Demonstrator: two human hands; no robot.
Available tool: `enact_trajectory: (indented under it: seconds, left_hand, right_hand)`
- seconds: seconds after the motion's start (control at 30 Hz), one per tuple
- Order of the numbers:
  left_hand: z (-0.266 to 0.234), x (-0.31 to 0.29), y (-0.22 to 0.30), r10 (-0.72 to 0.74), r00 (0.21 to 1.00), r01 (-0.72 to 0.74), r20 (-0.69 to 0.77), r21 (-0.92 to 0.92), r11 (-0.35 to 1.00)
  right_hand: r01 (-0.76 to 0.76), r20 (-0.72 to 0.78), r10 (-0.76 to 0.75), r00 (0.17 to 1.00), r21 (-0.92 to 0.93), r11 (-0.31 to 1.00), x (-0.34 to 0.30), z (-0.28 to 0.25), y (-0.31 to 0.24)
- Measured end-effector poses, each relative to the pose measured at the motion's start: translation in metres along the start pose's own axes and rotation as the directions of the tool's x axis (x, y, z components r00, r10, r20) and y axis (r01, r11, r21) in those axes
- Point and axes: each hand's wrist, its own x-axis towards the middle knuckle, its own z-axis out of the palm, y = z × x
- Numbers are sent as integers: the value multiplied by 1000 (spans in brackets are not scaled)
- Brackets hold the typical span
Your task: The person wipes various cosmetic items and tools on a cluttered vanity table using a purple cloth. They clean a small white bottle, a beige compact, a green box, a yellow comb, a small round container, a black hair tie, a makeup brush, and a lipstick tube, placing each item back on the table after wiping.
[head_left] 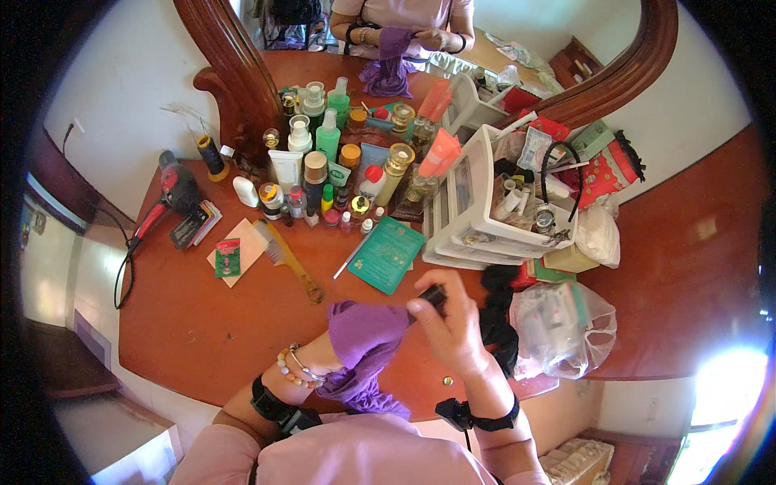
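A purple cloth covers my left hand, and its loose end hangs down over the table's front edge. The fingers of that hand are hidden under the fabric; only the wrist with a beaded bracelet shows. Just right of the cloth, my right hand is closed, thumb and fingers round a small black object whose kind I cannot make out. It is held close to the cloth's upper right end. A green flat packet and a yellow-brown comb lie on the table beyond my hands.
Several bottles and jars crowd the table's back below the mirror. At the right stand a white drawer unit and a clear plastic bag. A hair dryer lies left. A small gold-coloured piece sits near the front edge.
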Motion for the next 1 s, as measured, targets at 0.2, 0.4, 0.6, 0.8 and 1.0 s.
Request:
enact_trajectory:
  seconds: [0.2,0.4,0.6,0.8,1.0]
  left_hand:
    - [-12,-19,-5,-447,884,461,137,-94,882]
    - [-26,-17,15,-653,749,553,113,-649,522]
    - [-17,-28,-5,-570,801,509,183,-709,488]
    - [-12,-38,-22,-541,826,505,161,-638,581]
    - [-3,-51,-23,-636,768,488,71,-708,511]
  right_hand:
    - [75,-578,-18,816,75,994,35,-46,9]
    - [140,-663,-267,700,-240,961,112,-119,2]
    - [-50,-473,-312,824,-609,792,167,-134,32]
    - [-76,-437,-364,823,-719,690,191,-133,32]
    - [-66,-422,-387,820,-741,668,210,-140,37]
